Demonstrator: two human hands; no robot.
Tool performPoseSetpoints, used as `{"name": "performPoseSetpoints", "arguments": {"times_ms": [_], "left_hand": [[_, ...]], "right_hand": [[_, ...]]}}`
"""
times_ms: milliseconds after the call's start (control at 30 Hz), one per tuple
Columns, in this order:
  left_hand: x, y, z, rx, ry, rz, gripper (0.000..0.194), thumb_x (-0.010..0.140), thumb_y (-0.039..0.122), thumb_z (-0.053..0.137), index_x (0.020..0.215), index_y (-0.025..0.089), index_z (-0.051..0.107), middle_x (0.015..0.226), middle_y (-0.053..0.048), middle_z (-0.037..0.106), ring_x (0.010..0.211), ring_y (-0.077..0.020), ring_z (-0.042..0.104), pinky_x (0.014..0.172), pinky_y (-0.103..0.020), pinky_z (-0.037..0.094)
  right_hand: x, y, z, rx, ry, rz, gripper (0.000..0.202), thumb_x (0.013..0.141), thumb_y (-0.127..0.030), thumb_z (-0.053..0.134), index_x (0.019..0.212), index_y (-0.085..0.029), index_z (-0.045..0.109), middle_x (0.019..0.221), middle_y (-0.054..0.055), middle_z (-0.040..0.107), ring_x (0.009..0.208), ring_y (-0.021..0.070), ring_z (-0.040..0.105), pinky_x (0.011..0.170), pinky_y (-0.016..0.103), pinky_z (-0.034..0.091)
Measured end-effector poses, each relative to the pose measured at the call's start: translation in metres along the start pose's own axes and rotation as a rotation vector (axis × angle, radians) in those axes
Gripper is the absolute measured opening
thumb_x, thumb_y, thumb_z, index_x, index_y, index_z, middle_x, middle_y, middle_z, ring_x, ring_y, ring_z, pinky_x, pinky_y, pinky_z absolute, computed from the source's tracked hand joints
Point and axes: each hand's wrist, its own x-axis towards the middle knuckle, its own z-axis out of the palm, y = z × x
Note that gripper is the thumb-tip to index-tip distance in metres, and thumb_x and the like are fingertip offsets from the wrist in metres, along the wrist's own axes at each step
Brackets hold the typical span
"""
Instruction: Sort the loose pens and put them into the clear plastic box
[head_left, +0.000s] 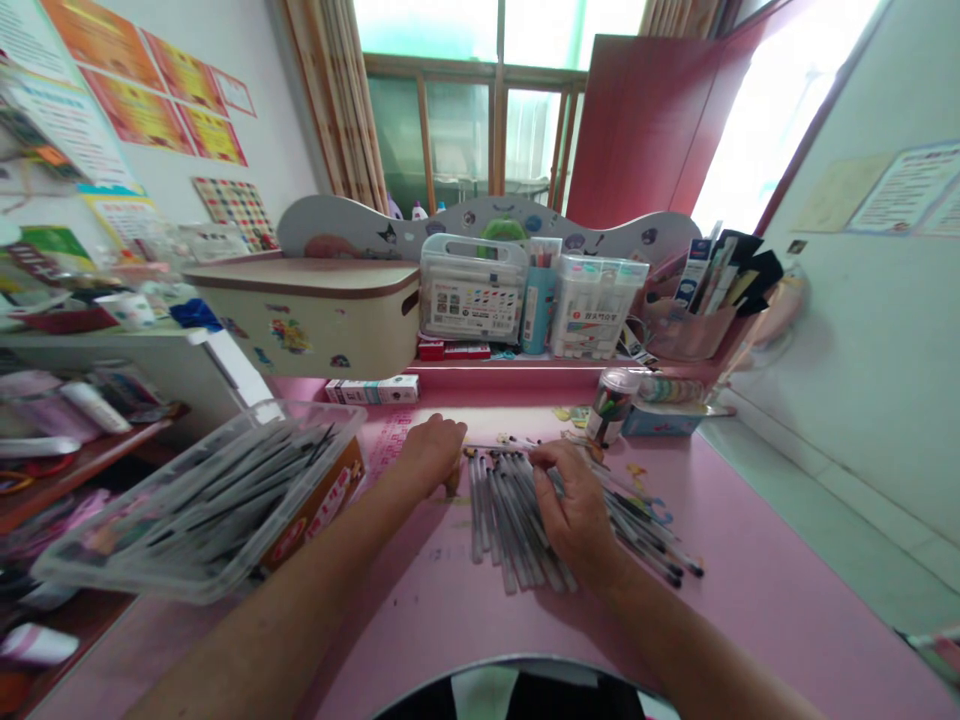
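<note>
A bundle of slim grey-clear pens (pixel 510 525) lies side by side on the pink desk, with dark ends at the far side. My right hand (pixel 574 500) rests on the bundle's right side, its thumb and fingers curled around some pens. More pens (pixel 652 540) fan out beyond it to the right, dark ends towards me. My left hand (pixel 433 455) is at the bundle's far left corner, knuckles up and fingers curled down; what is in them is hidden. Left of my left arm, a clear plastic bin (pixel 315 415) holds many similar pens.
At the back of the pink desk (pixel 450 620), a shelf carries a lidded cream box (pixel 337 330), a clear marker case (pixel 472 300), another marker box (pixel 596 310) and a pen holder (pixel 690 330). A clear jar (pixel 611 405) stands at the right rear. A cluttered shelf (pixel 90 450) is at left.
</note>
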Motion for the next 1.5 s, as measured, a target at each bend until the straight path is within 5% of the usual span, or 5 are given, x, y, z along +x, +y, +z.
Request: {"name": "performPoseSetpoints", "arguments": {"times_ms": [433, 600, 800, 1100, 1500], "left_hand": [[-0.073, 0.027, -0.046, -0.17, 0.312, 0.341, 0.023, 0.089, 0.01, 0.054, 0.091, 0.018, 0.075, 0.088, -0.01, 0.074, 0.086, -0.0265, 0.058, 0.082, -0.041, 0.046], [-0.077, 0.037, -0.045, -0.869, 0.485, 0.226, 0.023, 0.088, 0.021, 0.063, 0.11, 0.021, 0.071, 0.092, -0.005, 0.072, 0.086, -0.0211, 0.06, 0.08, -0.035, 0.047], [-0.072, 0.058, -0.014, -1.705, 0.261, 0.13, 0.028, 0.078, 0.032, 0.073, 0.103, 0.019, 0.069, 0.086, -0.003, 0.069, 0.082, -0.018, 0.063, 0.081, -0.031, 0.05], [-0.073, 0.067, 0.009, -1.644, 0.398, 0.004, 0.018, 0.085, 0.036, 0.065, 0.085, 0.019, 0.069, 0.063, 0.003, 0.054, 0.056, -0.0116, 0.045, 0.054, -0.023, 0.038], [-0.073, 0.059, 0.017, -1.528, 0.383, 0.053, 0.015, 0.091, 0.034, 0.056, 0.09, 0.021, 0.065, 0.077, -0.001, 0.062, 0.076, -0.0169, 0.057, 0.072, -0.028, 0.045]], "right_hand": [[-0.003, 0.008, 0.008, -0.168, -0.134, -0.025, 0.038, 0.094, -0.015, 0.051, 0.132, -0.018, 0.055, 0.127, 0.014, 0.06, 0.121, 0.0295, 0.053, 0.106, 0.051, 0.044], [-0.001, 0.002, 0.006, -0.059, -0.183, 0.009, 0.023, 0.099, -0.016, 0.044, 0.11, -0.02, 0.064, 0.102, 0.009, 0.066, 0.098, 0.0247, 0.061, 0.09, 0.042, 0.053], [0.002, -0.01, 0.002, 0.143, -0.24, 0.121, 0.025, 0.101, -0.023, 0.044, 0.107, -0.023, 0.067, 0.095, 0.007, 0.068, 0.088, 0.0228, 0.065, 0.084, 0.039, 0.054], [0.003, -0.015, 0.003, 0.33, -0.361, 0.181, 0.034, 0.1, -0.021, 0.045, 0.118, -0.029, 0.072, 0.094, 0.003, 0.074, 0.089, 0.0214, 0.07, 0.088, 0.038, 0.055], [0.001, -0.021, 0.004, 0.452, -0.401, 0.252, 0.041, 0.1, -0.021, 0.045, 0.135, -0.032, 0.063, 0.11, 0.005, 0.074, 0.106, 0.0219, 0.069, 0.1, 0.042, 0.053]]}}
